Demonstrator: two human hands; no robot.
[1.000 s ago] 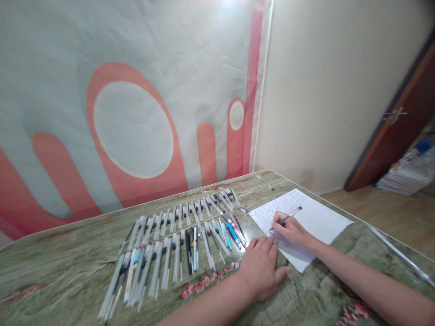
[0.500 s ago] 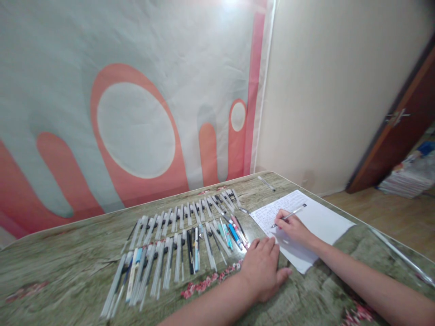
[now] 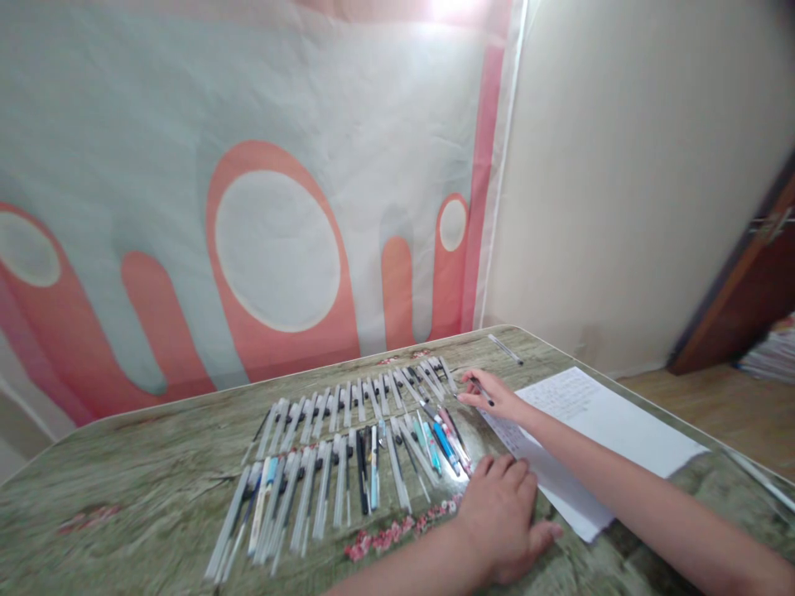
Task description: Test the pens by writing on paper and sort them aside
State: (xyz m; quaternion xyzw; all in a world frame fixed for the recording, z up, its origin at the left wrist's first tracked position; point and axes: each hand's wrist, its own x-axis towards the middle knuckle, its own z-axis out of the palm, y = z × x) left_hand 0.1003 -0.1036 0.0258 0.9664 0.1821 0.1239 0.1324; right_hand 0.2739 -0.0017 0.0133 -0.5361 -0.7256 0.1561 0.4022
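Note:
My left hand [image 3: 500,513] lies flat on the table, fingers slightly spread, by the near left edge of a white sheet of paper [image 3: 633,439] with lines of handwriting. Held in my right hand [image 3: 493,396] is a slim pen [image 3: 482,391] with a dark end, pointing away from the paper. That hand is over the paper's far left corner, its fingertips beside the right end of the back row of clear pens [image 3: 373,397]. Whether the fingertips touch anything there is too small to tell. A front row of clear pens [image 3: 298,497] includes blue pens [image 3: 445,447] at its right.
A lone clear pen [image 3: 505,349] lies near the table's far corner. Along the right edge lies a pale rod [image 3: 761,480]. The patterned table [image 3: 155,472] stands against a wall with a printed hanging [image 3: 373,99]; a brown door [image 3: 726,306] is at the right.
My right hand has moved left, from the written lines to the end of the back pen row, with the pen still in it. The view has turned slightly left; my left hand stays flat.

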